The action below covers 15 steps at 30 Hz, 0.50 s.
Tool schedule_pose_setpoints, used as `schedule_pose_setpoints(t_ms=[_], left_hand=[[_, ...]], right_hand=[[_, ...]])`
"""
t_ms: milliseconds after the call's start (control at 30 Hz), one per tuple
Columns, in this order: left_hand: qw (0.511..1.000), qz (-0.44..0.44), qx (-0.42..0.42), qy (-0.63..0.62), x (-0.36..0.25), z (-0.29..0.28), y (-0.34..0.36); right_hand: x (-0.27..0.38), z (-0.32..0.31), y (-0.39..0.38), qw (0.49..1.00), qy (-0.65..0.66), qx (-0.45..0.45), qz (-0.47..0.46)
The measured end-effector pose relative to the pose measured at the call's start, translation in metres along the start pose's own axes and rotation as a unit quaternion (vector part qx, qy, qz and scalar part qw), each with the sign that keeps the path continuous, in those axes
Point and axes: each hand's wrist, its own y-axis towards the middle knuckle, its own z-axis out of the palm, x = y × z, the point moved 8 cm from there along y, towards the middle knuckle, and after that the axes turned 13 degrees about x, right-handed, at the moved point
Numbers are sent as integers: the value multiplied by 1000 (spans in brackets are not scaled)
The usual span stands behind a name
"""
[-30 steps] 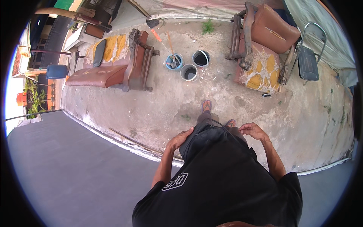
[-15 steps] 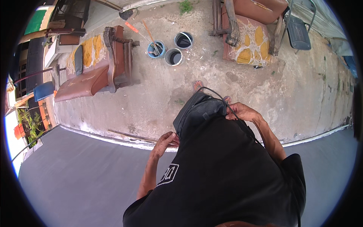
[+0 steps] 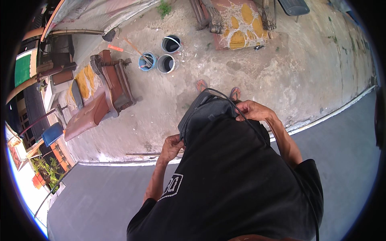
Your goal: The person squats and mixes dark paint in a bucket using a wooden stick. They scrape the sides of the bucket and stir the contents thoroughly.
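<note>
A black waist pouch sits against the front of my black T-shirt, with a dark cord running from it down across the shirt's right side. My left hand pinches the left end of the pouch, its fingertips partly hidden at the edge. My right hand has its fingers closed on the right end, beside the cord. Below me my feet in flip-flops stand on stained concrete.
Three buckets stand ahead, one holding long-handled tools. A torn brown sofa is on the left, a torn armchair ahead right, a metal chair beside it. A grey painted band edges the concrete near me.
My right hand has come onto the pouch's right end, and my left hand has shifted to its left end. The view has turned, so the armchair sits higher and the left sofa lower.
</note>
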Motion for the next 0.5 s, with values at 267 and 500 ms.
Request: schedule_pose_setpoints(t_ms=[267,500], left_hand=[[979,1,-6,203,-64,24,-8],[940,15,-24,340,-57,11,10]], right_hand=[[-16,1,-19,996,58,2,-64],[-7,12,-40,996,70,26,-39]])
